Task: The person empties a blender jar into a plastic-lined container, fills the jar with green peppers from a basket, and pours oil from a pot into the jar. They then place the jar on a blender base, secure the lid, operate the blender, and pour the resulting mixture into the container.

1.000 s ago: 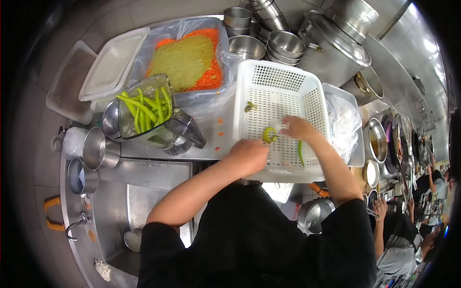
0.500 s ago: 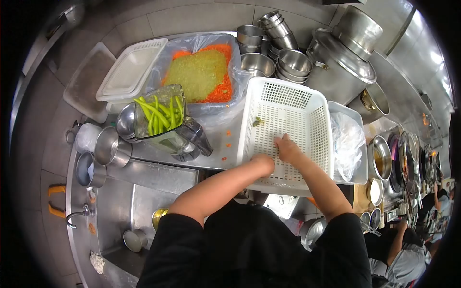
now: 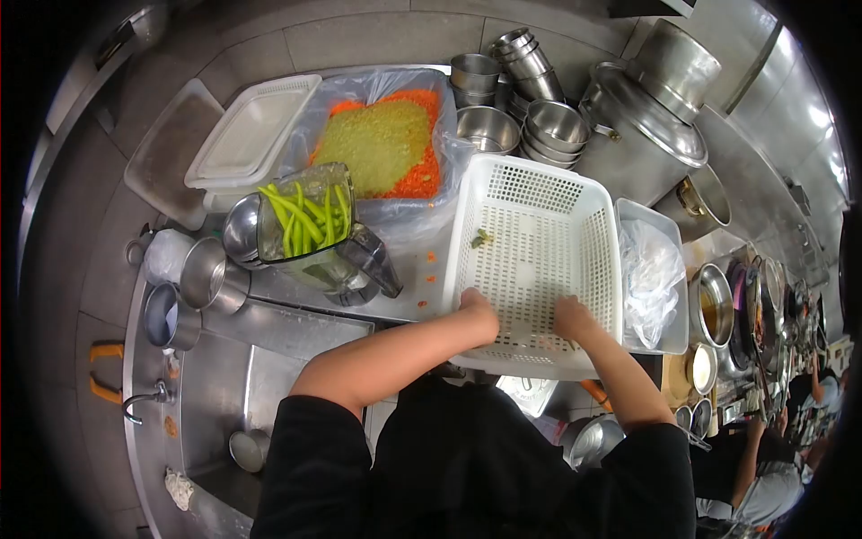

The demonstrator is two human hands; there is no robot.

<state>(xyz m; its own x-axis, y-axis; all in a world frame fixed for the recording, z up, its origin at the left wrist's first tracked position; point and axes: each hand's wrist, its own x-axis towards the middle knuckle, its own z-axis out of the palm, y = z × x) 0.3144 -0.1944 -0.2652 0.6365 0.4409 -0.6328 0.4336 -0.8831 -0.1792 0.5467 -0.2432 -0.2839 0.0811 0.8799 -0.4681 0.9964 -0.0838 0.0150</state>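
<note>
- White perforated basket [image 3: 539, 225], frame centre: one green scrap [image 3: 482, 238] inside.
- Left hand [image 3: 476, 310] and right hand [image 3: 571, 316] at basket's near edge, lower centre; grip cannot tell.
- Blender jug [image 3: 310, 220], left: green beans.
- Bag-lined tub [image 3: 388, 144], top: orange-green mash.

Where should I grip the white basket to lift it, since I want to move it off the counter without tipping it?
Probably by the rim of the two long side walls of the white basket, one hand coming in from each side. It sits flat and open-topped, the perforated walls flare outward, and only a small green scrap lies inside. The left hand and right hand are at its near edge.
</note>
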